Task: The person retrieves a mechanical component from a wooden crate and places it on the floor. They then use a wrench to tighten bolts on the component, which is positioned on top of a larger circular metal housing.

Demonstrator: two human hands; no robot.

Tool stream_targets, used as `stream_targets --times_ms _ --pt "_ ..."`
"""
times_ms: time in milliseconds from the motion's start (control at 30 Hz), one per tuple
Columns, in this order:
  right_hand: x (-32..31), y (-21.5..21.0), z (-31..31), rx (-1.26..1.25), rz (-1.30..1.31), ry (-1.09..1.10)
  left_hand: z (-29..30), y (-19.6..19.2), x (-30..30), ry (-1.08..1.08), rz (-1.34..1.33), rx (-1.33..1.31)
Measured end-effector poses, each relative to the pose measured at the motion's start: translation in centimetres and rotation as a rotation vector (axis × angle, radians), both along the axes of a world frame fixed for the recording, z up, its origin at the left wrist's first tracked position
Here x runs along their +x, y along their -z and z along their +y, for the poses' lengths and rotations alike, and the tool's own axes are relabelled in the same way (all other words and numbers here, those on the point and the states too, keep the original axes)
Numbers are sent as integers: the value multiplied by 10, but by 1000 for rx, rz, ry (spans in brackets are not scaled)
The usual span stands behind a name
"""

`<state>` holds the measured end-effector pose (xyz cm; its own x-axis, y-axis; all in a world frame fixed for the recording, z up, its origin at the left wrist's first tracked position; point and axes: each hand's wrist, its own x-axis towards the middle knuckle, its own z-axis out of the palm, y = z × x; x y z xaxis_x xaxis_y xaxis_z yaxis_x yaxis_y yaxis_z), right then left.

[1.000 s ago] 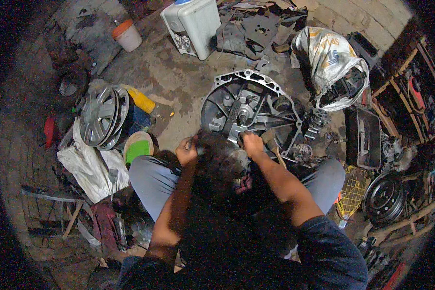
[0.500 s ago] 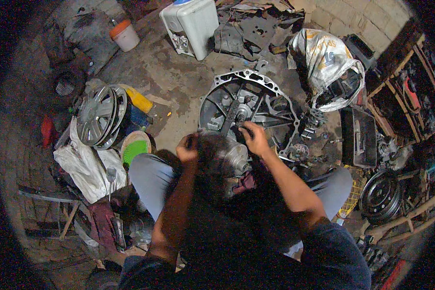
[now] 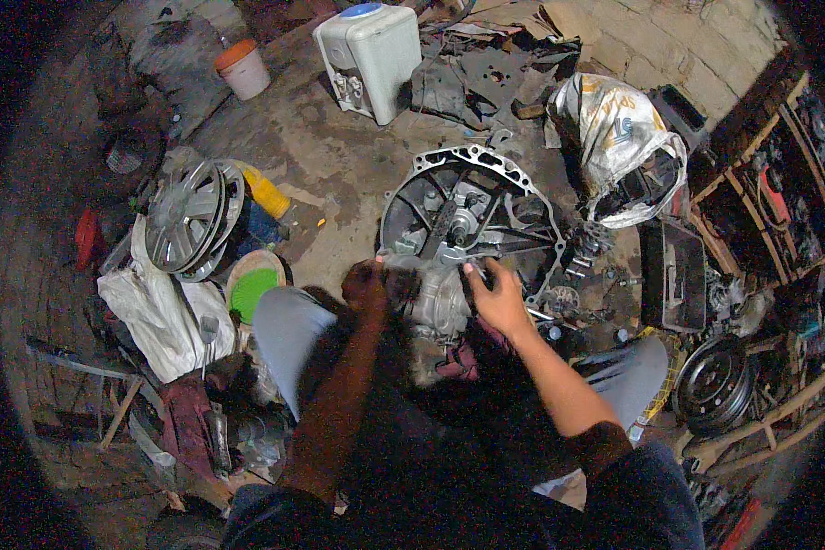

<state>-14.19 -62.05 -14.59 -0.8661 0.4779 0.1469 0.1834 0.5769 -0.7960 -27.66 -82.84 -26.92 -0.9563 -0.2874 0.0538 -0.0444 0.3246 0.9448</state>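
Between my knees a grey cast-metal part (image 3: 438, 298) with a ribbed, uneven surface is held up by both hands. My left hand (image 3: 367, 284) is in shadow and closes on its left edge. My right hand (image 3: 500, 298) grips its right side, thumb and fingertips at the upper edge. Just beyond lies a round bell housing (image 3: 522, 172) with a pale, holed rim, ribs and a central shaft. The held part overlaps the housing's near edge from this view; whether they touch, I cannot tell. A dark red cloth (image 3: 460, 359) is below the part.
Gears (image 3: 588, 247) lie right of the housing, near a black tray (image 3: 676, 275) and a steel wheel (image 3: 720, 385). A white sack (image 3: 614, 119) and a white cooler (image 3: 376, 69) stand farther off. At left are wheel covers (image 3: 183, 220), a green-bristled brush (image 3: 255, 291) and a bucket (image 3: 245, 73).
My right hand has come back from the housing's centre to the cast-metal part. The part, blurred before, now appears sharper. The view has tilted slightly, so the surroundings sit lower.
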Motion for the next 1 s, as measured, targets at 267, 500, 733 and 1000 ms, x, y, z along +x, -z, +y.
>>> stream_targets --times_ms 267,500,733,1000 --pt "-7 45 0 -8 -268 252 26 -1 -12 128 -175 113" --pt "-12 86 31 -56 -249 345 81 7 -5 75 22 143" --pt "-22 38 49 233 -390 208 91 46 -20 -131 -93 416" --pt "-35 41 55 -66 -102 272 105 43 -18 26 247 401"
